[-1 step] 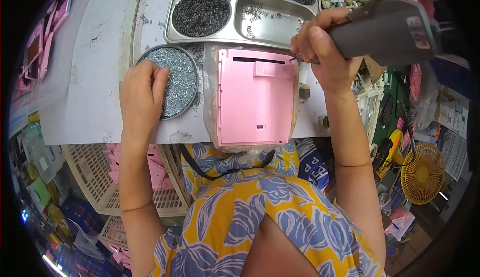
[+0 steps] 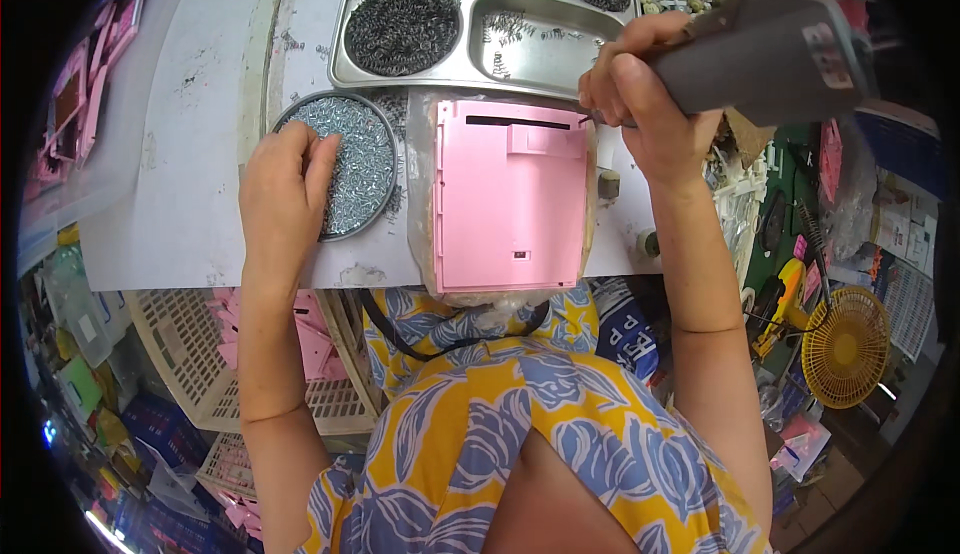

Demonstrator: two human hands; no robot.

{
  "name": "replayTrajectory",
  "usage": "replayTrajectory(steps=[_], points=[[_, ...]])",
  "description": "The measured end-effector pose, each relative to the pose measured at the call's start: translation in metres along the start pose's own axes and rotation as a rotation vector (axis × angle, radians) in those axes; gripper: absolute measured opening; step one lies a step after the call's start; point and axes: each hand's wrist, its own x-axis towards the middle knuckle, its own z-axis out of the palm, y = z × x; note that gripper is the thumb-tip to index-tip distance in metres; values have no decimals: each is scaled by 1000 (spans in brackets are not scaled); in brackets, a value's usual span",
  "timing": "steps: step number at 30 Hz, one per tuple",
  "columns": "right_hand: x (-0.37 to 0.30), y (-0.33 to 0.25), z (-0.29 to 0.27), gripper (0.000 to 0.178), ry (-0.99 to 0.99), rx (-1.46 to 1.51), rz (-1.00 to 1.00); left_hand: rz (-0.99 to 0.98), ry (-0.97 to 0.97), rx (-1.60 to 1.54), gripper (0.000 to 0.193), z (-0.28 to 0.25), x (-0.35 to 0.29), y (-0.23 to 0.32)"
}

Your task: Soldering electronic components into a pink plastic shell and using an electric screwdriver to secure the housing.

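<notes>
My right hand (image 2: pixel 655 104) grips a dark grey electric screwdriver (image 2: pixel 755 64), its thin tip pointing down by the upper right corner of a pink plastic panel (image 2: pixel 510 204). The panel lies flat in front of me on a clear-wrapped pad (image 2: pixel 425 244), with a long dark slot near its far edge. At the left, my left hand (image 2: pixel 283 189) is over the rim of a round dish filled with small silvery screws (image 2: pixel 355 169). Thumb and fingers are drawn together at the screws; whatever they pinch is hidden.
Beyond the panel stands a metal compartment tray (image 2: pixel 400 82) with small dark coil springs (image 2: pixel 405 29). A small dark block (image 2: pixel 608 184) sits right of the panel. A plastic crate (image 2: pixel 190 354) with pink parts is below left; a yellow fan (image 2: pixel 846 347) is at lower right.
The screwdriver body and my right hand have shifted very slightly to the left. My left hand and the panel look the same.
</notes>
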Motion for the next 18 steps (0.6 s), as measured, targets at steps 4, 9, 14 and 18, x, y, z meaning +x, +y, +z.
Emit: replayTrajectory(steps=[4,9,14,18], points=[[13,-5,-8,24,-76,37,37,-185,-105,-274,18,-7,7,4],[23,-44,0,33,-123,204,-59,-121,10,-310,12,-8,6,-3],[20,-50,30,35,-293,208,-90,-2,216,-393,16,3,-2,3],[24,-49,65,37,-368,267,-55,282,278,-385,18,11,-17,19]])
